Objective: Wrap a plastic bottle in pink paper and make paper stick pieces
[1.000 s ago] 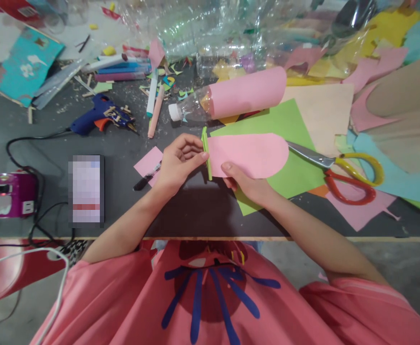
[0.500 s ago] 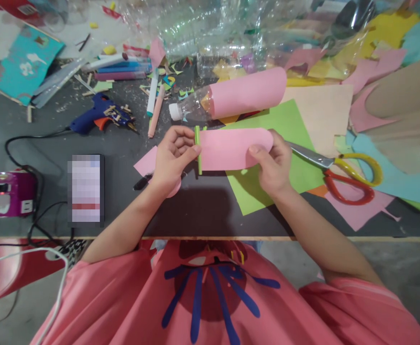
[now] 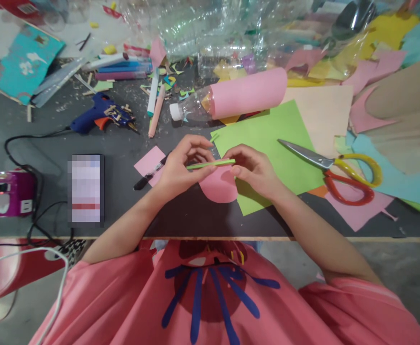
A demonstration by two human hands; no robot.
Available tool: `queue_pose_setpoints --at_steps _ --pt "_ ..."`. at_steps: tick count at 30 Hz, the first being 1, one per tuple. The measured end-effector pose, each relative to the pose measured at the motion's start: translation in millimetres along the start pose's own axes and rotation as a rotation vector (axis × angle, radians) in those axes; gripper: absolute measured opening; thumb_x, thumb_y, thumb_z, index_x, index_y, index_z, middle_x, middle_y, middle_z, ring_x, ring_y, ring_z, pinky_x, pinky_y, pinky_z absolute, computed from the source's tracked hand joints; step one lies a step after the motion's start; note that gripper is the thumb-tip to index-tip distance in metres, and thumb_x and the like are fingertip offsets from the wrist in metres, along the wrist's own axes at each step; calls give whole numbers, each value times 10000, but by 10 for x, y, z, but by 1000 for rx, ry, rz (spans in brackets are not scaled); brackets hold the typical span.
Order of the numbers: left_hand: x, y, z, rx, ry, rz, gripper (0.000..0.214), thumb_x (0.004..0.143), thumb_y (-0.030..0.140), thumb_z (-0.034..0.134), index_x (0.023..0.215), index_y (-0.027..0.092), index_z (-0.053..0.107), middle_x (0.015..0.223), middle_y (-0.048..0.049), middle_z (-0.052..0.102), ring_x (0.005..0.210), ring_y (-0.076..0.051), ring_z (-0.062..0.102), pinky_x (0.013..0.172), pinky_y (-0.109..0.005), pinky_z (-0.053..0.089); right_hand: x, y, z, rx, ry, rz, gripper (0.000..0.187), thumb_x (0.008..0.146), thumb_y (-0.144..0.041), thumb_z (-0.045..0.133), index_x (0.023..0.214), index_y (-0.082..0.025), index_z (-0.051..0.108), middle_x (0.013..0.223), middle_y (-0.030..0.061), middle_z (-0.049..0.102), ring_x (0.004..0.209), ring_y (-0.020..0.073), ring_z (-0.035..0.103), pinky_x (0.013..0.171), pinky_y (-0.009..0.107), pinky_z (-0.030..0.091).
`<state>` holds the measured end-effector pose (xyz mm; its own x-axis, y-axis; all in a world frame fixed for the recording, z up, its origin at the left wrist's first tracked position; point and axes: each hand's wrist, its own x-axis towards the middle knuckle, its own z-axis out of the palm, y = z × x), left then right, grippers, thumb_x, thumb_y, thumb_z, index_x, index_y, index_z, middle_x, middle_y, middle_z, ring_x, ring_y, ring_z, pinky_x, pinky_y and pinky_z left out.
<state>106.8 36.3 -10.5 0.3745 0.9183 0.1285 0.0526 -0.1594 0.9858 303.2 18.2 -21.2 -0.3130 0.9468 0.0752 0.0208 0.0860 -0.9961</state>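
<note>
Between my hands is a pink paper piece (image 3: 219,189) with a rounded end, its curved edge hanging towards me. A narrow green paper strip (image 3: 215,164) runs along its far edge, seen nearly edge-on. My left hand (image 3: 184,165) pinches the strip and paper from the left, thumb along the near side. At the right end, my right hand (image 3: 255,167) holds the same edge between thumb and curled fingers; the fingertips are partly hidden. A black pen (image 3: 150,173) lies on another pink paper scrap (image 3: 150,159) beside my left hand.
Scissors (image 3: 324,163) with red and yellow handles lie partly on a green sheet (image 3: 281,139). Behind it rests a pink-wrapped plastic bottle (image 3: 247,93). At left are a blue glue gun (image 3: 100,115), its cord, and a phone (image 3: 85,189). Scraps and markers (image 3: 123,69) clutter the back.
The pink piece has turned, so its green-edged side now faces away and its rounded end faces me. My right hand has moved left, off the rounded end to the strip's end.
</note>
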Motion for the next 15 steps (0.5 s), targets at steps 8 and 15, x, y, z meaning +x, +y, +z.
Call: queue_pose_setpoints --at_steps 8,15 --pt "-50 -38 57 42 -28 73 291 768 262 754 990 186 582 837 -3 687 747 -92 671 689 -200 538 -37 -33 92 -153 74 -107 207 849 -411 654 805 -208 665 778 4 691 686 117 618 583 240 477" --pt "-22 -49 -6 -32 8 -11 294 752 371 766 972 190 692 930 -32 728 861 -139 705 768 -234 561 -56 34 80 -177 284 -195 176 840 -416 671 820 -243 696 814 -1 710 742 135 646 636 277 512"
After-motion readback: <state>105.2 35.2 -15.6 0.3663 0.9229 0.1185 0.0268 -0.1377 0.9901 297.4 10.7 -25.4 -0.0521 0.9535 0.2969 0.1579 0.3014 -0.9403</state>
